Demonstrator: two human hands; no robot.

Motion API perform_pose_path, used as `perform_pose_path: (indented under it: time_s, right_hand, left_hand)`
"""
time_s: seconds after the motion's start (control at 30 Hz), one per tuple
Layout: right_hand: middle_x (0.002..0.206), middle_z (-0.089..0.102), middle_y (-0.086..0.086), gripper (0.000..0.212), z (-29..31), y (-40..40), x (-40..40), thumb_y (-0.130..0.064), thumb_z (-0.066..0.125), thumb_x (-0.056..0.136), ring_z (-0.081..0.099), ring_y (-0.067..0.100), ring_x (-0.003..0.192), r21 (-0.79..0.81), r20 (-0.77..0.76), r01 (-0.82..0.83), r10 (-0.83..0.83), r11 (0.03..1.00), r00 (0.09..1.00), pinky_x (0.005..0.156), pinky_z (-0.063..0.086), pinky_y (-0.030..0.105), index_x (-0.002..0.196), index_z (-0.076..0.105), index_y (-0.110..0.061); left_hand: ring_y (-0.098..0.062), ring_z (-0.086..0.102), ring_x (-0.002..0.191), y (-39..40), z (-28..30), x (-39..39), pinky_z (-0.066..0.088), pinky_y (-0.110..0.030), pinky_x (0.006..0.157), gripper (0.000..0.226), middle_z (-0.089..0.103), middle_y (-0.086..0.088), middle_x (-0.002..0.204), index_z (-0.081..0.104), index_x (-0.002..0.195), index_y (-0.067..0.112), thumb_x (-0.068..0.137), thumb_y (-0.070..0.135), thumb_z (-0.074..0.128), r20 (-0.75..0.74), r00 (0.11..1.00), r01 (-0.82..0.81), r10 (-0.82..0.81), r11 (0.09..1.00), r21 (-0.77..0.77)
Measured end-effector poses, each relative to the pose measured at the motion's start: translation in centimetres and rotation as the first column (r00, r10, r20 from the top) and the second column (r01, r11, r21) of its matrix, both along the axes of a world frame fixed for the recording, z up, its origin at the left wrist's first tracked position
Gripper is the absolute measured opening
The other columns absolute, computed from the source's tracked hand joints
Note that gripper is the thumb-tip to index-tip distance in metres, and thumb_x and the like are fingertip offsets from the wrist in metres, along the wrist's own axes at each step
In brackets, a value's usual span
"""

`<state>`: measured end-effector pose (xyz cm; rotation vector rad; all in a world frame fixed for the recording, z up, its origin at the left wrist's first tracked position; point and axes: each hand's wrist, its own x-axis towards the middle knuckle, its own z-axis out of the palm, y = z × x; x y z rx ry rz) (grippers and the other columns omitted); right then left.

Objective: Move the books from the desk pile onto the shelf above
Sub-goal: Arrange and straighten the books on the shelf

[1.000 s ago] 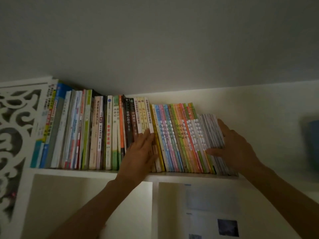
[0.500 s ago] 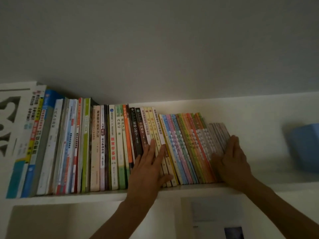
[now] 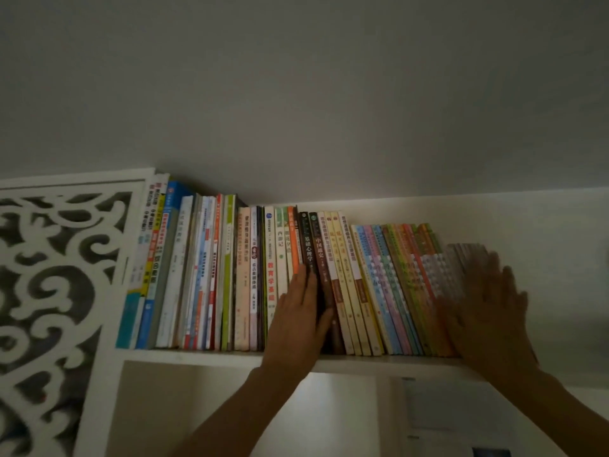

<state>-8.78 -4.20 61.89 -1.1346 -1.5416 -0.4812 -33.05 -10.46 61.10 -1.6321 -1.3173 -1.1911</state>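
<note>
My left hand lies flat against the spines in the middle of the row of books, fingers straight and close together, pointing up over the dark-spined pair, my thumb out to the right against the lower part of those spines. It holds nothing; it only presses. My right hand is spread open, fingers apart, at the far right end of the row, its palm laid against the outermost thin grey books; it is blurred, so I cannot tell how firmly it touches them.

The books stand on the shelf, packed spine out. Those at the left stand nearly upright against a white carved fretwork panel; the colourful thin ones between my hands lean with their tops to the left. Right of my right hand the shelf runs on along the pale wall. Below the shelf board, paper sheets hang on the back wall.
</note>
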Motion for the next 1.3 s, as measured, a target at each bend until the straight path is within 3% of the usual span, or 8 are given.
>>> perform_pose_path:
  time_s: [0.13,0.33,0.47,0.6,0.77,0.97,1.17,1.3]
  right_hand:
    - [0.136,0.047,0.018,0.048,2.7,-2.0,-5.0,-0.033,0.035,0.094,0.047,0.04,0.124,0.109,0.252,-0.274,0.24,0.956,0.938,0.103,0.039,0.049,0.135,0.041,-0.008]
    - [0.154,-0.025,0.003,0.064,1.9,-2.2,-11.9,-0.047,0.014,0.099,-0.015,0.019,0.144,0.018,0.35,-0.251,0.229,0.968,0.908,0.113,-0.01,0.03,0.15,-0.009,-0.015]
    - [0.155,-0.025,0.006,0.066,1.9,-2.6,-12.6,-0.047,0.016,0.1,-0.015,0.02,0.144,-0.01,0.337,-0.174,0.167,0.985,0.927,0.107,-0.01,0.029,0.15,-0.01,-0.013]
    - [0.157,-0.016,0.008,0.067,2.5,-3.8,-12.8,-0.043,0.028,0.1,-0.009,0.022,0.146,-0.017,0.33,-0.203,0.197,0.979,0.923,0.112,-0.004,0.031,0.151,-0.004,-0.013]
    - [0.153,-0.026,0.0,0.064,4.9,-4.7,-14.2,-0.04,0.028,0.1,-0.026,0.017,0.139,0.131,0.525,-0.252,0.148,0.959,0.838,0.107,-0.018,0.033,0.15,-0.008,-0.024]
    - [0.159,-0.006,0.002,0.07,9.9,-3.6,-18.4,-0.033,0.038,0.098,-0.006,0.018,0.146,0.114,0.456,-0.323,0.239,0.94,0.857,0.109,-0.011,0.03,0.151,-0.004,-0.016]
    - [0.143,0.037,0.006,0.05,12.0,-2.8,-20.9,-0.032,0.045,0.092,0.038,0.023,0.128,0.265,0.34,-0.283,0.185,0.922,0.922,0.116,0.014,0.041,0.137,0.037,-0.013]
    - [0.138,0.044,0.01,0.051,11.4,-2.1,-21.7,-0.032,0.044,0.091,0.04,0.026,0.128,0.344,0.3,-0.229,0.125,0.911,0.946,0.115,0.009,0.045,0.136,0.04,-0.009]
  left_hand:
    - [-0.002,-0.006,0.141,-0.3,0.1,-2.4,0.002,-0.028,0.117,0.069,-0.016,0.015,0.151,-0.016,0.141,0.031,0.098,0.038,0.037,-0.061,0.997,-0.051,0.046,0.996,-0.076]
    - [-0.003,-0.012,0.139,0.1,-0.4,-3.3,-0.009,-0.029,0.112,0.065,-0.015,0.015,0.15,-0.013,0.143,0.032,0.082,0.054,-0.005,-0.138,0.976,-0.183,0.171,0.979,-0.084]
    - [-0.011,0.008,0.142,-0.1,-1.1,-3.6,-0.005,-0.037,0.108,0.057,0.001,0.01,0.151,0.004,0.146,0.027,0.094,0.048,0.013,-0.165,0.959,-0.244,0.231,0.968,-0.062]
    - [-0.011,-0.006,0.144,-1.3,-0.1,-3.5,-0.013,-0.029,0.109,0.069,-0.012,0.011,0.154,-0.01,0.145,0.031,0.083,0.062,-0.008,-0.19,0.958,-0.242,0.214,0.96,-0.141]
    - [-0.017,-0.01,0.144,-2.2,2.2,-6.7,-0.004,-0.042,0.117,0.064,-0.016,0.003,0.156,-0.006,0.148,0.029,0.098,0.044,0.029,-0.124,0.933,-0.352,0.339,0.931,-0.101]
    - [-0.019,-0.033,0.134,-1.7,1.8,-12.8,-0.011,-0.038,0.109,0.09,-0.045,0.0,0.141,-0.037,0.135,0.031,0.074,0.08,0.007,0.002,0.925,-0.377,0.38,0.917,-0.129]
    - [-0.012,-0.044,0.127,-1.3,0.9,-13.6,-0.019,-0.035,0.107,0.081,-0.053,0.007,0.134,-0.043,0.131,0.034,0.08,0.074,0.005,-0.02,0.93,-0.367,0.366,0.927,-0.076]
    - [-0.01,-0.043,0.129,-1.6,0.8,-13.6,-0.02,-0.033,0.108,0.079,-0.052,0.009,0.135,-0.043,0.131,0.035,0.082,0.071,0.007,-0.036,0.94,-0.342,0.34,0.936,-0.085]
